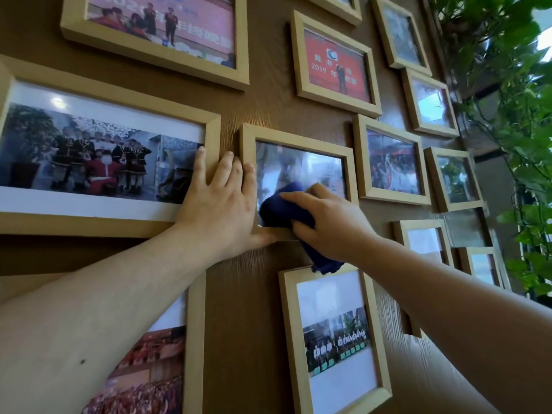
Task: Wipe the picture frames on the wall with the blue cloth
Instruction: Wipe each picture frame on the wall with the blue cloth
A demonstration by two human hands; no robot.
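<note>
We see our right hand [328,222] gripping the blue cloth [283,209], fingers curled over it, and pressing it against the glass of the small middle frame [295,138] on the brown wall [268,100]. The cloth covers the lower left part of this glass, and one end of it hangs down below the hand, touching the top edge of the frame [334,339] underneath. What the cloth hides of the photo we cannot tell, and the rest of that photo is blurred by reflections. Our left hand [221,204] lies flat and spread, holding nothing: its fingers rest over the gap between the big left frame [104,109] and the middle frame, and the thumb lies along the bottom edge of the middle frame. This hand hides the lower left corner of the middle frame and the lower right corner of the big one. Our left forearm covers most of another frame [195,339] at the bottom left. The frames at the top and at the left are cut off by the picture's border. On the right, green leaves [507,85] hang beside the wall, and the small frames near them are too blurred to read.
</note>
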